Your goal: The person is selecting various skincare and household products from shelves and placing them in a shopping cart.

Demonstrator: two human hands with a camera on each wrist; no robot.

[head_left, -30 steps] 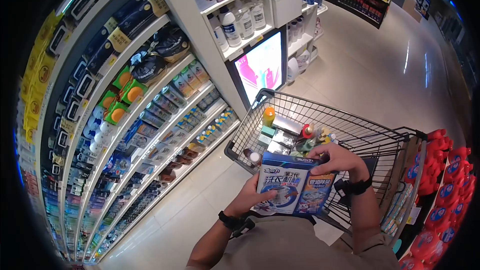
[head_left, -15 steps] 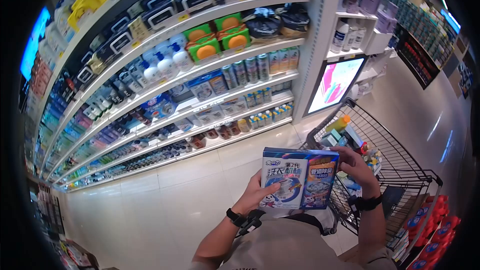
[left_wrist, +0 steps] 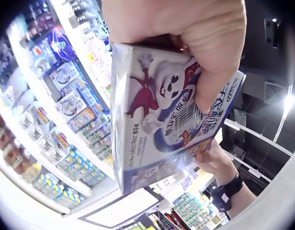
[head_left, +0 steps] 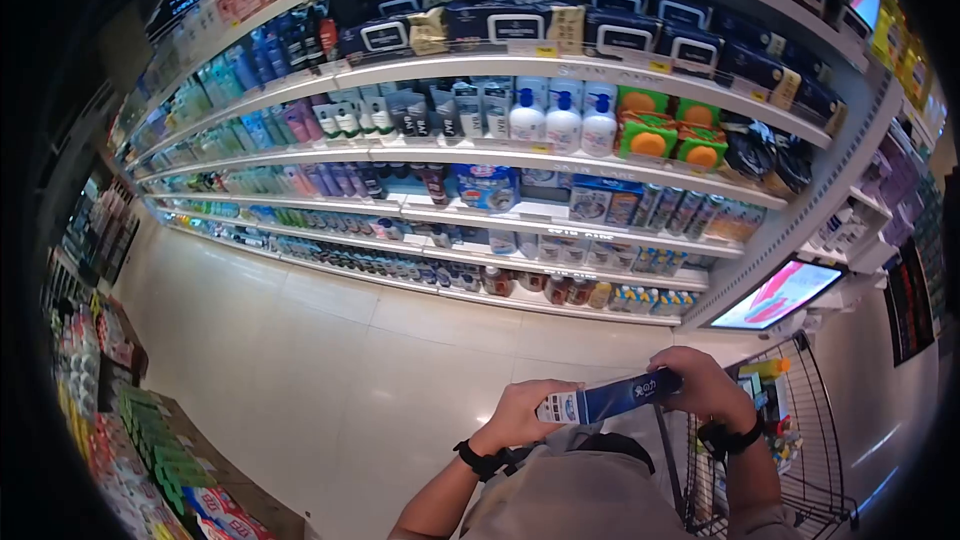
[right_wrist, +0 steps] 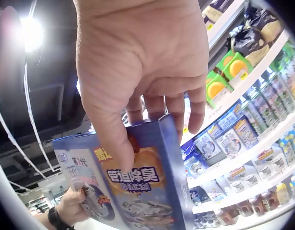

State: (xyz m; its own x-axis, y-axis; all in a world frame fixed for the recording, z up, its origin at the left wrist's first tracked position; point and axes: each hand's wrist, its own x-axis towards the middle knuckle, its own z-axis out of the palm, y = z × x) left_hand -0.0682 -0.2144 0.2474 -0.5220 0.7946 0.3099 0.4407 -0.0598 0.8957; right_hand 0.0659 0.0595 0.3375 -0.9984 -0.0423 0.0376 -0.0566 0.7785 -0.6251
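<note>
A blue and white box of washing machine cleaner (head_left: 628,397) is held in front of the body by both hands, and its narrow dark blue side faces up in the head view. My left hand (head_left: 522,412) grips one end, with the thumb across the printed front (left_wrist: 157,115) in the left wrist view. At the other end my right hand (head_left: 708,387) holds on. Its thumb lies on the front panel of the box (right_wrist: 138,187) in the right wrist view, and its other fingers reach behind the top edge.
A long wall shelf (head_left: 480,162) of bottles and packs stands ahead, with similar blue boxes (head_left: 605,202) on it. The shopping cart (head_left: 822,410), holding several goods, is at lower right. A lit screen (head_left: 780,295) is at the shelf's end. Stacked goods (head_left: 160,450) line the lower left.
The view has swung left from the cart to face the shelf, leaving the cart farther right. The box has tipped from its front showing to its narrow side showing, still in both hands.
</note>
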